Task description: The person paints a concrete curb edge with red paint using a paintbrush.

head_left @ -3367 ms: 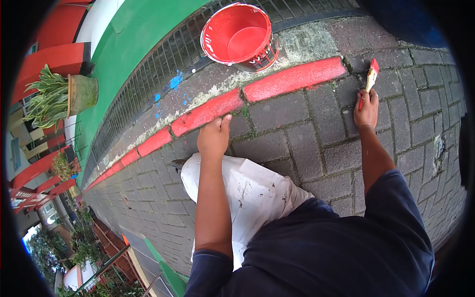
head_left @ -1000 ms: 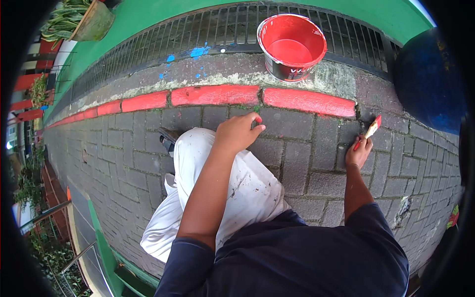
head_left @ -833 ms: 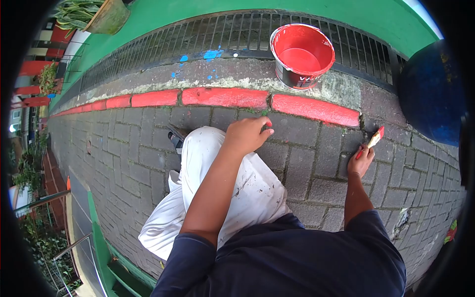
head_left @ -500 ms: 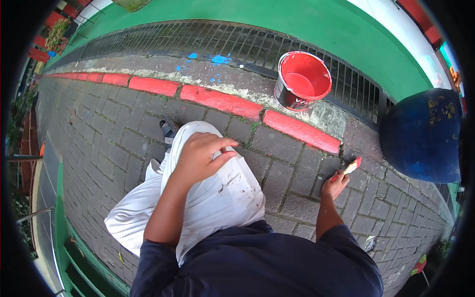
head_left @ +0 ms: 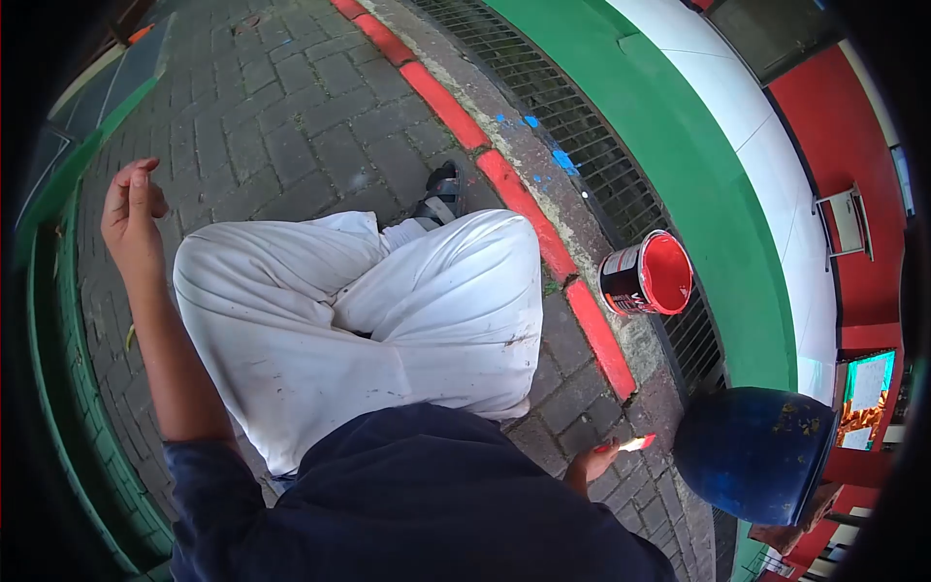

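My right hand [head_left: 588,464] grips a small paintbrush [head_left: 632,444] with red-tipped bristles, low over the brick paving near the red-painted kerb [head_left: 543,240]. An open can of red paint [head_left: 648,274] stands beside the kerb by the metal drain grating [head_left: 572,126]. My left hand [head_left: 131,215] is raised out to the left over the paving, fingers loosely curled, holding nothing. My knees in white paint-stained trousers [head_left: 388,310] fill the middle of the view.
A large blue pot [head_left: 756,454] sits just right of the brush. A green and white wall [head_left: 679,116] runs behind the grating. A green rail or edge [head_left: 58,320] borders the paving on the left. A sandalled foot [head_left: 441,189] rests near the kerb.
My left hand has lifted off my knee and swung far out to the left. The view has turned sharply, so the kerb now runs diagonally. The right hand still holds the brush.
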